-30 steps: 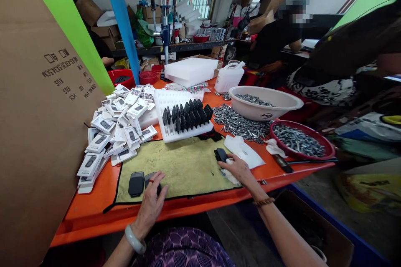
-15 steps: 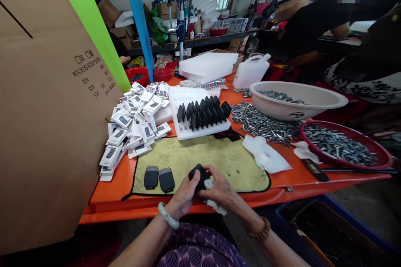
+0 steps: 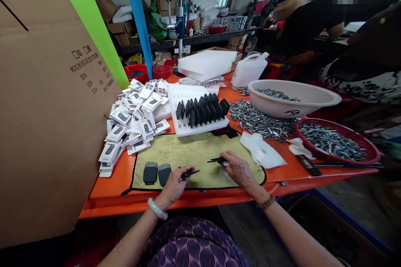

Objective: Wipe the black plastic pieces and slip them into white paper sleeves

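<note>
My left hand (image 3: 174, 184) is closed on a small black flat case (image 3: 189, 172), tilted nearly edge-on above the yellow cloth mat (image 3: 191, 150). To its right, my right hand (image 3: 239, 170) pinches a thin black piece (image 3: 215, 160), seen edge-on; its exact kind cannot be made out. A bit of something whitish shows under the right fingers. Beside my left hand, two black rounded-rectangle cases, one farther left (image 3: 150, 173) and one nearer (image 3: 163, 174), lie flat on the mat. Beyond the mat, a white foam rack (image 3: 200, 132) holds several black cases standing in rows.
White printed boxes (image 3: 138, 108) are heaped at left by a large cardboard carton (image 3: 46, 112). At right are loose metal parts (image 3: 260, 123), a beige basin (image 3: 291, 108), a red basin (image 3: 338, 158) and a white plastic bag (image 3: 263, 150). A co-worker (image 3: 310, 29) sits beyond.
My hands were together around a black case, a white cloth at the right hand. They have since parted, left hand leftward, right hand rightward and up, each with a black piece.
</note>
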A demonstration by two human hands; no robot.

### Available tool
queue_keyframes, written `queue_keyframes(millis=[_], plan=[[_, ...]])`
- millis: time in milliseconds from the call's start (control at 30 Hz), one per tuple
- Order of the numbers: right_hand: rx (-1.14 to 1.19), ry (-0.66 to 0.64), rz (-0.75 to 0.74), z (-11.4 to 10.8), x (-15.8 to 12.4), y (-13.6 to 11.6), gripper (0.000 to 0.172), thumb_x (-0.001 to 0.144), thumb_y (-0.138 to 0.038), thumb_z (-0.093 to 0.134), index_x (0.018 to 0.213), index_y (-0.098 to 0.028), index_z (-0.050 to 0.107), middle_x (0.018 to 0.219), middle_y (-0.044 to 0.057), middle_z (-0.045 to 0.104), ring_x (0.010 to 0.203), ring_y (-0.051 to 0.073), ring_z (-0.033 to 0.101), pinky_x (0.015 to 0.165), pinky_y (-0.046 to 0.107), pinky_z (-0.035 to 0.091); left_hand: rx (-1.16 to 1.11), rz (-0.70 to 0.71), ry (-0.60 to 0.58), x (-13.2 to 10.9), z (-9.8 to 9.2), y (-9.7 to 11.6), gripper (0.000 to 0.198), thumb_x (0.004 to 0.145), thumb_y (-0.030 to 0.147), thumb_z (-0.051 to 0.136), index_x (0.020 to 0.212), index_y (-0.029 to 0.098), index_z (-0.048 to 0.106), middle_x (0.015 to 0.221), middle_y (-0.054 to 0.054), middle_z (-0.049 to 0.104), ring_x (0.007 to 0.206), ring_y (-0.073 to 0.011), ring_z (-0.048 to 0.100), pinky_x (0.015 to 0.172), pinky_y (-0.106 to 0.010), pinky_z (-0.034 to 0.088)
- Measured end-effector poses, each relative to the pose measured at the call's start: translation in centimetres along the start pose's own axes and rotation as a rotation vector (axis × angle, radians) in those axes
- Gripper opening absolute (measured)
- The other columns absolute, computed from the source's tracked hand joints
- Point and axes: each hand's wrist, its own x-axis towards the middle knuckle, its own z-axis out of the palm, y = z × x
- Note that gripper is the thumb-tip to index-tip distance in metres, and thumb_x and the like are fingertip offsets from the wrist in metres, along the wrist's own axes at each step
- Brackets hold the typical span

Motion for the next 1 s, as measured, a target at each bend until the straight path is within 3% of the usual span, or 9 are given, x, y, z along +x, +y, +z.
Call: queue_keyframes(millis=[200, 300, 367, 533, 633, 767, 867, 933, 1000], plan=[[-0.091, -0.051, -0.083, 0.9, -0.7, 3.0, 0.051, 0.069, 0.000, 0.042, 0.106, -0.022, 0.070, 0.118, 0.009, 0.063, 0.105, 0.023, 0.061, 0.084, 0.032, 0.049, 0.547, 0.416, -0.019, 1.2, -0.7, -0.7, 0.042, 0.084, 0.005, 0.050, 0.117, 0.024, 0.067, 0.123, -0.009, 0.065, 0.127, -0.0260, 0.048, 0.107, -0.050, 0.036], [-0.147, -0.120, -0.030, 0.5, -1.9, 4.5, 0.058, 0.070, 0.002, 0.041, 0.115, -0.024, 0.068, 0.131, 0.009, 0.057, 0.107, 0.024, 0.062, 0.084, 0.033, 0.051, 0.701, 0.477, 0.015, 1.8, -1.1, -1.2, 0.042, 0.084, 0.004, 0.051, 0.114, 0.028, 0.069, 0.137, -0.008, 0.055, 0.136, -0.0294, 0.035, 0.109, -0.055, 0.032], [-0.137, -0.095, 0.038, -0.1, -2.8, 4.6, 0.056, 0.072, -0.002, 0.043, 0.118, -0.024, 0.066, 0.132, 0.010, 0.056, 0.103, 0.024, 0.064, 0.081, 0.033, 0.052, 0.728, 0.474, 0.014, 2.1, -1.4, -1.6, 0.044, 0.084, 0.003, 0.049, 0.115, 0.028, 0.068, 0.140, -0.009, 0.051, 0.134, -0.0285, 0.038, 0.107, -0.052, 0.036], [0.365, 0.093, 0.244, 0.7, -3.5, -1.3, 0.033, 0.080, -0.036, 0.058, 0.107, -0.019, 0.066, 0.102, 0.010, 0.068, 0.092, 0.024, 0.064, 0.081, 0.035, 0.052, 0.651, 0.542, -0.021, 2.4, -0.8, -1.6, 0.043, 0.087, 0.001, 0.043, 0.113, 0.022, 0.069, 0.128, -0.012, 0.059, 0.124, -0.0241, 0.048, 0.104, -0.046, 0.043], [0.838, -0.110, 0.358, 3.0, -3.4, -6.2, 0.045, 0.074, -0.051, 0.064, 0.105, -0.018, 0.064, 0.088, 0.006, 0.070, 0.078, 0.021, 0.065, 0.073, 0.034, 0.053, 0.539, 0.589, -0.011, 2.0, 0.2, -1.2, 0.034, 0.089, 0.008, 0.045, 0.111, 0.019, 0.068, 0.126, -0.012, 0.059, 0.124, -0.0222, 0.050, 0.105, -0.044, 0.043], [1.247, -0.209, 0.517, 4.5, -3.3, -8.2, 0.054, 0.064, -0.053, 0.072, 0.104, -0.017, 0.063, 0.079, 0.003, 0.070, 0.067, 0.019, 0.065, 0.065, 0.032, 0.053, 0.359, 0.361, 0.177, 1.2, 0.0, -1.1, 0.036, 0.087, 0.014, 0.051, 0.121, 0.019, 0.060, 0.129, -0.013, 0.057, 0.120, -0.0217, 0.054, 0.102, -0.041, 0.046], [1.163, -0.311, 0.469, 3.7, -2.7, -7.1, 0.053, 0.061, -0.047, 0.075, 0.104, -0.016, 0.067, 0.076, 0.003, 0.071, 0.064, 0.018, 0.064, 0.063, 0.031, 0.051, 0.158, 0.090, 0.259, 0.8, -1.3, -1.1, 0.034, 0.089, 0.021, 0.048, 0.120, 0.016, 0.059, 0.112, -0.012, 0.065, 0.098, -0.0192, 0.065, 0.088, -0.037, 0.053], [0.968, -0.417, 0.347, 2.7, -1.8, -6.5, 0.045, 0.064, -0.041, 0.072, 0.101, -0.016, 0.071, 0.076, 0.003, 0.071, 0.066, 0.019, 0.063, 0.063, 0.030, 0.050, 0.056, -0.051, 0.176, 0.5, -2.2, -0.7, 0.034, 0.088, 0.028, 0.051, 0.117, 0.014, 0.061, 0.098, -0.010, 0.068, 0.081, -0.0165, 0.066, 0.077, -0.032, 0.054], [0.750, -0.483, 0.190, 1.8, -0.7, -6.4, 0.035, 0.066, -0.035, 0.069, 0.096, -0.019, 0.074, 0.078, 0.002, 0.072, 0.071, 0.020, 0.063, 0.066, 0.029, 0.048, 0.002, -0.125, -0.010, 0.2, -2.7, -0.2, 0.036, 0.083, 0.031, 0.060, 0.114, 0.014, 0.063, 0.088, -0.006, 0.068, 0.074, -0.0149, 0.064, 0.070, -0.028, 0.053]])
